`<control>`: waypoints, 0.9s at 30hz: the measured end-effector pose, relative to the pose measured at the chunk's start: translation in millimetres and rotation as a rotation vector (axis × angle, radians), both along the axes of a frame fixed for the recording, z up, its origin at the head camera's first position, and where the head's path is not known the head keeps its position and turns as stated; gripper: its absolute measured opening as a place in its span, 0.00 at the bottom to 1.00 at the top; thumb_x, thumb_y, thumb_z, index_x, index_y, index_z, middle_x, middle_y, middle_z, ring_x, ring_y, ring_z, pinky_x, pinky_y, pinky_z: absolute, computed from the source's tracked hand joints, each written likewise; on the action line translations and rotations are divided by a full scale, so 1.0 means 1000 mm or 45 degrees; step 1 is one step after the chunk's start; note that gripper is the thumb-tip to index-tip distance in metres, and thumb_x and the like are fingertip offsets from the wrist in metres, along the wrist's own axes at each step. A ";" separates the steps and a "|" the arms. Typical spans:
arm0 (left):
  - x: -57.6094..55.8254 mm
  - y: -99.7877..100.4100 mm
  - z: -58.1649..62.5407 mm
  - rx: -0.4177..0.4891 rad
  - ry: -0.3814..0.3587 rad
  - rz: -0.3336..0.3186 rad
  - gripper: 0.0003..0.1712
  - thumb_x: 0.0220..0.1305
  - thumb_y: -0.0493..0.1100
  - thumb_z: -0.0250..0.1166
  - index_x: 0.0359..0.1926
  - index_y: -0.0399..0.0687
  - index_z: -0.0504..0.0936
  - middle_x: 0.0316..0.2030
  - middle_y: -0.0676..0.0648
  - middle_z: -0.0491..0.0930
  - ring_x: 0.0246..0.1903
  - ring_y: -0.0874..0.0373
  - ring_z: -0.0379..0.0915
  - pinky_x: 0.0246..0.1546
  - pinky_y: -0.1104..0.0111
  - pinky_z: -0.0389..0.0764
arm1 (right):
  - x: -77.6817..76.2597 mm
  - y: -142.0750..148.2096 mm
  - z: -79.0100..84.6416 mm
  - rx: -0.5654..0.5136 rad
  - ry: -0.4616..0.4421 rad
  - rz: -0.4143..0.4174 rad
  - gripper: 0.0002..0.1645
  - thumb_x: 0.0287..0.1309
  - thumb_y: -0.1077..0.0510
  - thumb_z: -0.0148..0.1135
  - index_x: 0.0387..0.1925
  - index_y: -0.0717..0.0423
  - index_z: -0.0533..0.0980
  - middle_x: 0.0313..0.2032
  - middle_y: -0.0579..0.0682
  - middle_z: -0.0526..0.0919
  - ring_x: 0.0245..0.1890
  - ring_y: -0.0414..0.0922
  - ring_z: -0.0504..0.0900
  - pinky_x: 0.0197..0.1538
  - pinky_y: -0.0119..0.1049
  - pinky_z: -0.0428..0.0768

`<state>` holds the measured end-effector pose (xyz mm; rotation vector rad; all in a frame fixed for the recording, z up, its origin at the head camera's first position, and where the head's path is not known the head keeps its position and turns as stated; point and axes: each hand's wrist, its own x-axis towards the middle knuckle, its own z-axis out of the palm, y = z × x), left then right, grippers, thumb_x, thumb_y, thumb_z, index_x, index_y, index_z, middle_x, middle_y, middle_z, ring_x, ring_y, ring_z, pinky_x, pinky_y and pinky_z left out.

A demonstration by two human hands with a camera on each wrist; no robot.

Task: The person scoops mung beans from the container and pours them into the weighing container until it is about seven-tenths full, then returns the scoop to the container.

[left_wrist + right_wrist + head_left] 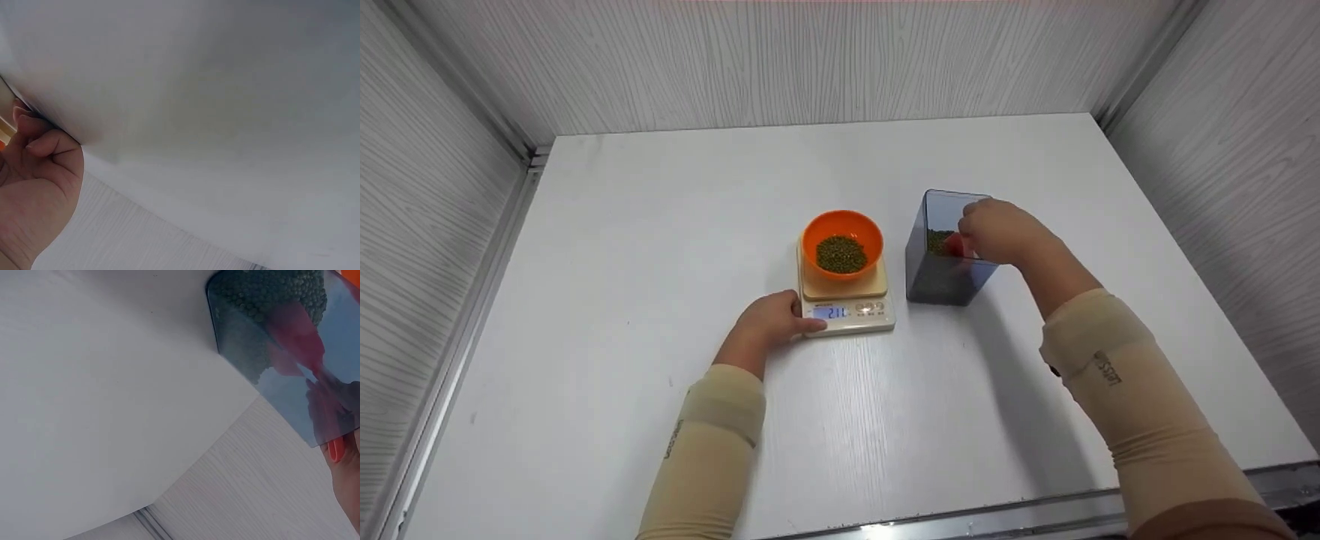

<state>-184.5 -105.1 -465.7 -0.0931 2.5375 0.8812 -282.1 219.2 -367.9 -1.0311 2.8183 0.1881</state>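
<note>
My left hand [769,321] grips the front left corner of a kitchen scale [879,322], its thumb beside the lit display, which seems to read 211. In the left wrist view, the curled fingers [42,143] meet the scale's edge. On the scale's platform stands an orange bowl [826,227] holding green mung beans [841,255]. My right hand [1006,229] reaches over the rim of a clear bluish container [936,279] to the right of the scale. It holds a red scoop [298,334] by the handle; the scoop's head is down at the beans [253,295] inside the container.
All of this stands on a white table [645,217]. Grey wood-grain panels [825,64] rise at the back and both sides. A metal rail [877,529] runs along the table's front edge.
</note>
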 end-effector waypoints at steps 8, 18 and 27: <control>0.000 0.000 -0.002 0.027 -0.012 0.024 0.27 0.46 0.64 0.67 0.33 0.49 0.70 0.28 0.49 0.70 0.33 0.54 0.66 0.34 0.64 0.65 | -0.001 0.006 -0.002 -0.039 -0.012 0.037 0.05 0.51 0.69 0.55 0.29 0.62 0.77 0.27 0.54 0.73 0.31 0.50 0.71 0.40 0.44 0.73; -0.001 0.000 0.000 0.027 -0.016 0.021 0.27 0.46 0.64 0.67 0.34 0.50 0.70 0.30 0.49 0.70 0.35 0.53 0.66 0.36 0.64 0.65 | -0.001 0.002 0.001 -0.024 -0.018 0.048 0.04 0.52 0.69 0.54 0.28 0.63 0.76 0.27 0.54 0.72 0.30 0.51 0.71 0.40 0.45 0.73; -0.001 -0.001 -0.001 0.011 -0.006 0.004 0.27 0.46 0.64 0.67 0.33 0.49 0.69 0.28 0.49 0.69 0.33 0.54 0.65 0.35 0.64 0.64 | 0.000 -0.006 0.001 -0.006 -0.002 0.030 0.05 0.50 0.70 0.55 0.28 0.63 0.77 0.26 0.55 0.73 0.29 0.50 0.70 0.40 0.44 0.73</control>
